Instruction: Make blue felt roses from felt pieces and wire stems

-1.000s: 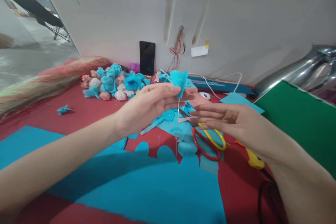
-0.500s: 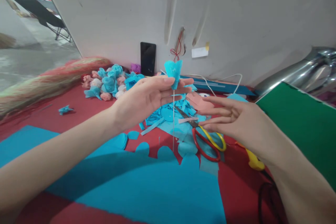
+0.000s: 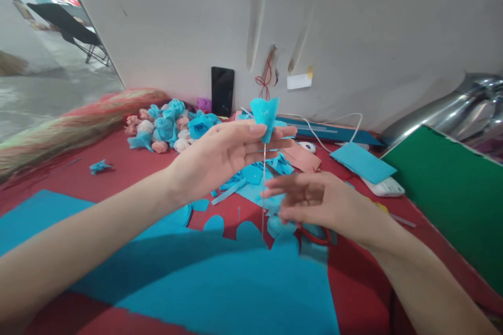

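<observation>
Flower (image 3: 265,115) of blue paper, one, cup-shaped and upright, on a thin stem (image 3: 263,167) pointing down; held up over the middle of the red counter (image 3: 357,282). Hands, two, apart from each other: our left hand (image 3: 223,154) pinches the flower's base between thumb and fingers; our right hand (image 3: 318,201), slightly blurred, has its fingers parted and loosely bent beside the stem, and we cannot tell whether they touch it. Scissors (image 3: 316,236), mostly covered by our right hand, a red handle loop showing. Blue sheet (image 3: 220,282), large, scalloped along part of its far edge, spread in front of us. Blue scraps, heaped behind the stem; pink paper (image 3: 304,157), just beyond them. Heap of paper flowers (image 3: 163,128), blue, pink and white, at far left. Phone (image 3: 222,91), black, propped against the wall (image 3: 168,26). Green board (image 3: 451,199), tilted, at right. Folded blue paper (image 3: 363,161), lying partly over a white object (image 3: 385,187) near the board.
</observation>
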A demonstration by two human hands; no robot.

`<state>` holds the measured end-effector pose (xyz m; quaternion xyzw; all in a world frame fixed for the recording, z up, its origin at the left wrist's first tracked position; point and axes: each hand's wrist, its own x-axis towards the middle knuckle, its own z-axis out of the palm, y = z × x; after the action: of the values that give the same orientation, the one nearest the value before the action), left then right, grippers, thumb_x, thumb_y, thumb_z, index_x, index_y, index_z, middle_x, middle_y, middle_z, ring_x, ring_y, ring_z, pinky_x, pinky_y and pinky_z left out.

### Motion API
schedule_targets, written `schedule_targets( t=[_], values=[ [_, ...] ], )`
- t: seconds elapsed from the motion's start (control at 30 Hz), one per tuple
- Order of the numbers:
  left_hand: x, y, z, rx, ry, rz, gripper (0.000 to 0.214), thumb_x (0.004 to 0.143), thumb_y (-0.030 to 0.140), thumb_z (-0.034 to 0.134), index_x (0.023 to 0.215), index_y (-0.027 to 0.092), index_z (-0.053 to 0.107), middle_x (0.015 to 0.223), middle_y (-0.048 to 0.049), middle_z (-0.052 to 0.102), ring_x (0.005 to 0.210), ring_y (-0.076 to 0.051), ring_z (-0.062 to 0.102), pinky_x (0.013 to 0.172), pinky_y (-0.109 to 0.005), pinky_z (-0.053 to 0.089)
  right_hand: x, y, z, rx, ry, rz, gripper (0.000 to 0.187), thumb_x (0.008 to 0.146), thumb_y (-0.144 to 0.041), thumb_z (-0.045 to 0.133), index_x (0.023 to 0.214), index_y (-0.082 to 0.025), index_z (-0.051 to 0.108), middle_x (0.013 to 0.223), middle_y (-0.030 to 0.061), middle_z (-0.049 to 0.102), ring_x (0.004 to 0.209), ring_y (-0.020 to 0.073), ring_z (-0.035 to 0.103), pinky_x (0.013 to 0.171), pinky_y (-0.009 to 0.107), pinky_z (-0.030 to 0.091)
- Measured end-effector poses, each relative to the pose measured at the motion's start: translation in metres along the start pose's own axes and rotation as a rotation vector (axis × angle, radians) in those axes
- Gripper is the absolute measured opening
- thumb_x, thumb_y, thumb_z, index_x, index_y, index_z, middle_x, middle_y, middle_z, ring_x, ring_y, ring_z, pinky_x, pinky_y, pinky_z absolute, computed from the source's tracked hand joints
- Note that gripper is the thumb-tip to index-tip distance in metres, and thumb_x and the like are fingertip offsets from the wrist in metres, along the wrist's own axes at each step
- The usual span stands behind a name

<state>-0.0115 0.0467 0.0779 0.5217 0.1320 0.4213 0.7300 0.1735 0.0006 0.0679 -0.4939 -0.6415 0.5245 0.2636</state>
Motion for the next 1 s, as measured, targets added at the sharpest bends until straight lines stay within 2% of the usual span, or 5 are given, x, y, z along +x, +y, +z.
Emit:
schedule_targets(
  t=[0.13, 0.43, 0.63, 0.8, 1.0],
  values=[
    [0.000, 0.001, 0.000, -0.001, -0.005, 0.006, 0.023, 0.085, 0.019, 0.046, 0.089, 0.006, 0.065, 0.105, -0.0060, 0.067, 0.103, -0.020, 0.059, 0.088, -0.029, 0.044, 0.000, -0.002, -0.001, 0.052, 0.003, 0.042, 0.008, 0.070, -0.024, 0.066, 0.071, -0.017, 0.069, 0.057, 0.0003, 0.066, 0.048, 0.0083, 0.060, 0.048, 0.013, 0.050],
    [-0.002, 0.000, 0.002, 0.007, -0.030, 0.003, 0.024, 0.086, 0.019, 0.044, 0.088, 0.009, 0.065, 0.106, -0.0041, 0.067, 0.102, -0.019, 0.059, 0.088, -0.028, 0.044, -0.015, -0.018, -0.001, 0.004, 0.333, 0.024, 0.012, 0.064, -0.027, 0.074, 0.057, -0.020, 0.067, 0.048, -0.0009, 0.062, 0.043, 0.0092, 0.058, 0.039, 0.012, 0.045],
    [-0.004, -0.003, 0.004, -0.010, -0.059, -0.031, 0.020, 0.084, 0.021, 0.050, 0.078, 0.010, 0.065, 0.106, -0.0064, 0.067, 0.108, -0.021, 0.055, 0.094, -0.033, 0.040, -0.016, -0.016, -0.007, -0.094, 0.463, -0.172, 0.018, 0.077, -0.039, 0.062, 0.071, -0.025, 0.072, 0.062, -0.0010, 0.067, 0.054, 0.0118, 0.060, 0.053, 0.020, 0.050],
    [-0.004, -0.004, 0.009, -0.036, -0.002, -0.097, 0.019, 0.081, 0.017, 0.051, 0.065, 0.012, 0.060, 0.087, -0.0045, 0.068, 0.110, -0.023, 0.053, 0.091, -0.033, 0.041, -0.016, -0.014, -0.005, -0.159, 0.637, -0.272, 0.023, 0.086, -0.039, 0.052, 0.091, -0.025, 0.069, 0.094, -0.0007, 0.067, 0.090, 0.0158, 0.061, 0.078, 0.024, 0.049],
    [-0.005, -0.007, 0.010, -0.004, 0.042, -0.128, 0.013, 0.073, 0.022, 0.059, 0.069, 0.010, 0.058, 0.102, -0.0119, 0.065, 0.113, -0.029, 0.049, 0.093, -0.040, 0.039, -0.017, -0.011, -0.007, 0.167, 0.503, -0.341, 0.019, 0.087, -0.032, 0.052, 0.100, -0.025, 0.065, 0.105, 0.0019, 0.064, 0.099, 0.0188, 0.058, 0.080, 0.026, 0.050]
  ],
)
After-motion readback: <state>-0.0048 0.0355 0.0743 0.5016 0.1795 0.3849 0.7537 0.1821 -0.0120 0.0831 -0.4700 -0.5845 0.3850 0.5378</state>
